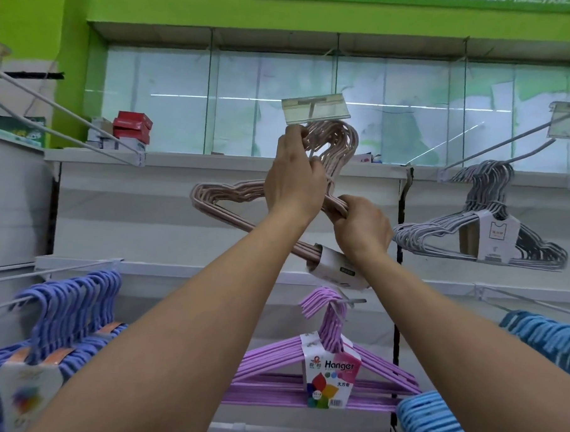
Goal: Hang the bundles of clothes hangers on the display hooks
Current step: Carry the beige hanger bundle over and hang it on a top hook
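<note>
A bundle of pale pink hangers (231, 210) with a white paper label hangs tilted in front of the white display wall. My left hand (295, 180) grips its neck just below the curved hooks, which are up at the tip of a display hook carrying a clear price-tag holder (314, 112). My right hand (361, 229) grips the bundle's right shoulder, lower and to the right. Whether the hooks sit on the display hook is hidden by my left hand.
A grey hanger bundle (479, 231) hangs on the hook to the right. Purple hangers (326, 364) hang below centre, violet-blue ones (66, 320) at lower left, blue ones (539, 338) at lower right. Bare white display hooks (62, 121) jut out at upper left. Red boxes (132, 127) sit on the ledge.
</note>
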Demonstrator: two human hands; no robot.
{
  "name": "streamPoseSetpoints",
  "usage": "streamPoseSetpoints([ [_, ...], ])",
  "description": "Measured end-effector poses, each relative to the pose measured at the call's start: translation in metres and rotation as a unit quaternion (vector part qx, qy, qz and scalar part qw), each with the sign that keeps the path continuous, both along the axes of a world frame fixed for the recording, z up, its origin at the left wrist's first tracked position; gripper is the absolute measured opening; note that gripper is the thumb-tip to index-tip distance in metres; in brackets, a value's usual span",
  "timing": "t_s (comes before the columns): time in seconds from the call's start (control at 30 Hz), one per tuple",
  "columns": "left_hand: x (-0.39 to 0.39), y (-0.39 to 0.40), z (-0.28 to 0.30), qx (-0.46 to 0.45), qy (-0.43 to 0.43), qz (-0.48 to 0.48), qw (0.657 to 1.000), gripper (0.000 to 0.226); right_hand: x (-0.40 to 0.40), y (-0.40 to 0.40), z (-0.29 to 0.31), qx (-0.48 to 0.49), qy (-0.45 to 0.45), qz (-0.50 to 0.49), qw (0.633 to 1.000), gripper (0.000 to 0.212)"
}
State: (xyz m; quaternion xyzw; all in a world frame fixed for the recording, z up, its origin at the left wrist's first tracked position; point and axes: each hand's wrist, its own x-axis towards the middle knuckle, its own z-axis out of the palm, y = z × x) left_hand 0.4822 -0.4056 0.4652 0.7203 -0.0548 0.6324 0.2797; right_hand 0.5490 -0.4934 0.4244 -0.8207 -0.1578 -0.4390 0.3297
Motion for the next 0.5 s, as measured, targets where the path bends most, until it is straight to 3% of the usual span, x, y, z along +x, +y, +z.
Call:
streamPoseSetpoints([
  [0.5, -0.017, -0.003, 0.01, 0.008, 0.023, -0.016, 1.0, 0.043, -0.03, -0.021, 0.011, -0.038, -0.033, -0.042, 0.998, 0.02],
])
